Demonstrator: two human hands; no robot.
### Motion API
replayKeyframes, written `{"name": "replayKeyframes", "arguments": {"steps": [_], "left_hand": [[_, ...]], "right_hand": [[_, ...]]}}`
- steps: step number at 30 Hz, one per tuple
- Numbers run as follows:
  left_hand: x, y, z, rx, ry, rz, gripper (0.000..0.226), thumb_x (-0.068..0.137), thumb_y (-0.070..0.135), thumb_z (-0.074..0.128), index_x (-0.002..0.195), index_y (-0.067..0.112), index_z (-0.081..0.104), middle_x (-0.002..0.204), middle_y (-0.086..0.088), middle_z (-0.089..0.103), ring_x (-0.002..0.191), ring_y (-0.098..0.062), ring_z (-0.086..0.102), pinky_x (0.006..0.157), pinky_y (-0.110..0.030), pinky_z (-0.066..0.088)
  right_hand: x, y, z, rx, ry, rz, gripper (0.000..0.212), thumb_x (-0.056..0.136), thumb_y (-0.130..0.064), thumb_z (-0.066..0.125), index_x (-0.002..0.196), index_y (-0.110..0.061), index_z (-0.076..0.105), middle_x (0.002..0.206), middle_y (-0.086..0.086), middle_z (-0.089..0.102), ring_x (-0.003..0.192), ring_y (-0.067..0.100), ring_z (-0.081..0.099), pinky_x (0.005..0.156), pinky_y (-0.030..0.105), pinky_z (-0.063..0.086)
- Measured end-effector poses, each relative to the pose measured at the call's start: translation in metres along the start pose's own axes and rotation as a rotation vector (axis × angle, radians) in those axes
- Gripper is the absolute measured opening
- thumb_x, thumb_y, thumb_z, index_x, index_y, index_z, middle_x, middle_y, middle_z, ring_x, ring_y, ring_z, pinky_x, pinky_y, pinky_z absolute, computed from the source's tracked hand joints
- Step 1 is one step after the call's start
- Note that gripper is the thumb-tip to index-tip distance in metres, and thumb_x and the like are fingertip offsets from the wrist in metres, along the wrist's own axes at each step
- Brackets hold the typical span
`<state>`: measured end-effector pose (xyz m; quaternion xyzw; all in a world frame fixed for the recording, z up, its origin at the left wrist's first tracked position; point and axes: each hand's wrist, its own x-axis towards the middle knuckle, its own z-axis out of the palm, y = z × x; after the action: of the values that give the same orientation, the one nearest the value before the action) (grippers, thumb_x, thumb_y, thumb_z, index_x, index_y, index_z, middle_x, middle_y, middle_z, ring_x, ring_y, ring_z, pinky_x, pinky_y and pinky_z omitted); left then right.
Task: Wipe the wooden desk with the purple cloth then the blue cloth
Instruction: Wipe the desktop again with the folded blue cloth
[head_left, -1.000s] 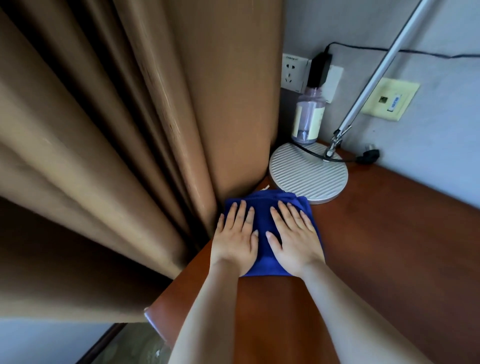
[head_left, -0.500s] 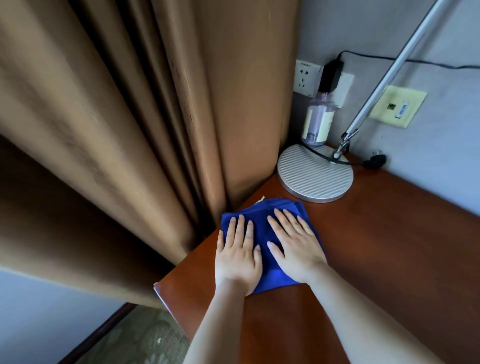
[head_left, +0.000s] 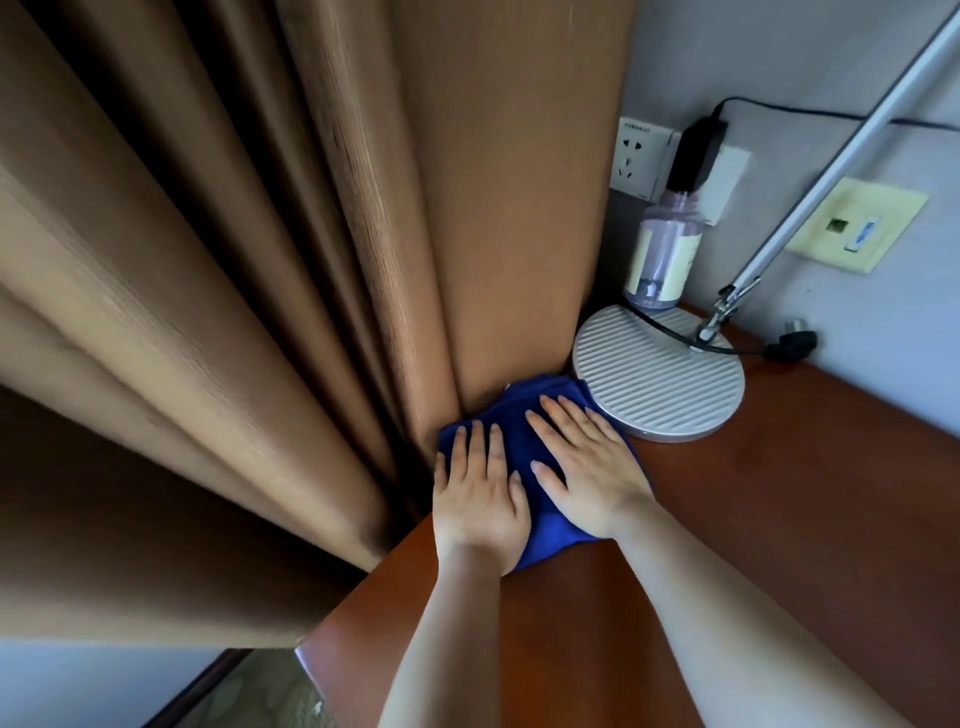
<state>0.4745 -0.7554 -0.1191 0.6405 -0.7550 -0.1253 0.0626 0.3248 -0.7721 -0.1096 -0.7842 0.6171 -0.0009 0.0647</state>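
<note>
A folded blue cloth (head_left: 540, 415) lies on the reddish wooden desk (head_left: 753, 519), at its left end against the curtain. My left hand (head_left: 478, 499) presses flat on the cloth's left part, fingers straight. Beside it, my right hand (head_left: 587, 467) presses flat on the right part, fingers spread toward the lamp base. The cloth's far edge touches the curtain and lies close to the lamp base. No purple cloth is in view.
A brown curtain (head_left: 311, 312) hangs along the desk's left side. A round white ribbed lamp base (head_left: 660, 379) with a slanted metal arm (head_left: 810, 187) stands behind the cloth. A clear bottle (head_left: 662, 254), wall sockets (head_left: 641, 156) and a black cable (head_left: 727, 348) sit in the corner.
Both hands and the blue cloth slid back toward me half a second ago, then forward again toward the curtain and lamp base. The camera view shifted slightly.
</note>
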Motion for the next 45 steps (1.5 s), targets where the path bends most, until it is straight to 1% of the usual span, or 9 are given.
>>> {"name": "replayKeyframes", "arguments": {"steps": [6, 11, 14, 16, 18, 20, 24, 35, 45], "left_hand": [[-0.018, 0.002, 0.0, 0.093, -0.051, 0.04, 0.084, 0.077, 0.045, -0.02, 0.154, 0.017, -0.003, 0.162, -0.002, -0.006, 0.149, -0.018, -0.009, 0.118, -0.038, -0.007], [-0.058, 0.013, 0.01, 0.114, 0.048, 0.062, 0.058, 0.092, 0.037, 0.027, 0.136, 0.009, 0.054, 0.144, -0.009, 0.049, 0.134, -0.026, 0.045, 0.111, -0.044, 0.028], [-0.075, 0.019, 0.012, 0.087, 0.04, 0.104, 0.055, 0.09, 0.036, 0.034, 0.13, 0.009, 0.059, 0.138, -0.008, 0.055, 0.129, -0.026, 0.051, 0.11, -0.042, 0.026], [-0.079, 0.022, 0.01, 0.09, -0.005, 0.101, 0.056, 0.091, 0.037, 0.033, 0.133, 0.01, 0.057, 0.142, -0.007, 0.051, 0.132, -0.025, 0.048, 0.111, -0.042, 0.024], [-0.079, 0.022, 0.01, 0.09, -0.046, 0.113, 0.065, 0.092, 0.041, 0.018, 0.145, 0.013, 0.041, 0.154, -0.004, 0.031, 0.144, -0.021, 0.025, 0.12, -0.042, 0.012], [-0.076, 0.021, 0.012, 0.058, -0.035, 0.139, 0.074, 0.087, 0.047, -0.002, 0.153, 0.018, 0.015, 0.159, 0.001, 0.002, 0.144, -0.015, -0.01, 0.117, -0.037, -0.009], [-0.058, 0.022, 0.008, 0.084, -0.044, 0.156, 0.081, 0.077, 0.048, -0.018, 0.153, 0.023, -0.006, 0.156, 0.007, -0.019, 0.137, -0.008, -0.029, 0.114, -0.033, -0.018], [0.003, 0.023, 0.001, 0.143, -0.122, 0.271, 0.079, 0.078, 0.048, -0.019, 0.153, 0.022, -0.01, 0.161, 0.004, -0.015, 0.146, -0.012, -0.02, 0.119, -0.037, -0.013], [-0.051, 0.033, 0.006, 0.138, -0.118, 0.25, 0.086, 0.073, 0.047, -0.023, 0.154, 0.02, -0.009, 0.153, 0.006, -0.025, 0.145, -0.013, -0.022, 0.117, -0.037, -0.013]], "right_hand": [[-0.026, -0.003, 0.008, 0.013, 0.016, 0.057, 0.089, 0.073, -0.057, -0.014, 0.154, -0.024, 0.002, 0.162, -0.002, -0.005, 0.148, 0.013, -0.008, 0.116, 0.03, -0.012], [-0.071, -0.006, 0.009, 0.011, 0.016, 0.067, 0.088, 0.074, -0.057, -0.015, 0.154, -0.023, 0.001, 0.162, -0.001, -0.005, 0.148, 0.014, -0.008, 0.114, 0.029, -0.015], [-0.095, -0.007, 0.013, 0.005, 0.027, 0.091, 0.085, 0.08, -0.057, -0.009, 0.154, -0.021, 0.009, 0.161, 0.001, 0.002, 0.149, 0.016, 0.001, 0.114, 0.029, -0.013], [-0.106, -0.009, 0.014, 0.003, 0.04, 0.136, 0.075, 0.088, -0.055, 0.011, 0.148, -0.017, 0.034, 0.156, 0.007, 0.028, 0.144, 0.021, 0.027, 0.117, 0.03, -0.001], [-0.109, -0.009, 0.016, 0.013, 0.056, 0.168, 0.064, 0.09, -0.051, 0.028, 0.136, -0.014, 0.054, 0.142, 0.009, 0.05, 0.131, 0.023, 0.048, 0.111, 0.034, 0.015], [-0.107, -0.008, 0.017, 0.018, 0.071, 0.173, 0.061, 0.09, -0.049, 0.033, 0.132, -0.014, 0.058, 0.138, 0.009, 0.055, 0.127, 0.024, 0.052, 0.108, 0.037, 0.021], [-0.094, -0.001, 0.018, -0.018, 0.118, 0.178, 0.06, 0.09, -0.049, 0.032, 0.132, -0.014, 0.058, 0.139, 0.008, 0.054, 0.128, 0.023, 0.051, 0.108, 0.037, 0.022], [-0.06, 0.013, 0.021, -0.001, 0.163, 0.256, 0.059, 0.093, -0.047, 0.032, 0.138, -0.015, 0.051, 0.143, 0.005, 0.05, 0.131, 0.021, 0.049, 0.109, 0.036, 0.019], [-0.108, 0.004, 0.024, 0.004, 0.135, 0.302, 0.064, 0.092, -0.05, 0.027, 0.139, -0.014, 0.05, 0.148, 0.007, 0.043, 0.136, 0.022, 0.041, 0.113, 0.035, 0.011]]}}
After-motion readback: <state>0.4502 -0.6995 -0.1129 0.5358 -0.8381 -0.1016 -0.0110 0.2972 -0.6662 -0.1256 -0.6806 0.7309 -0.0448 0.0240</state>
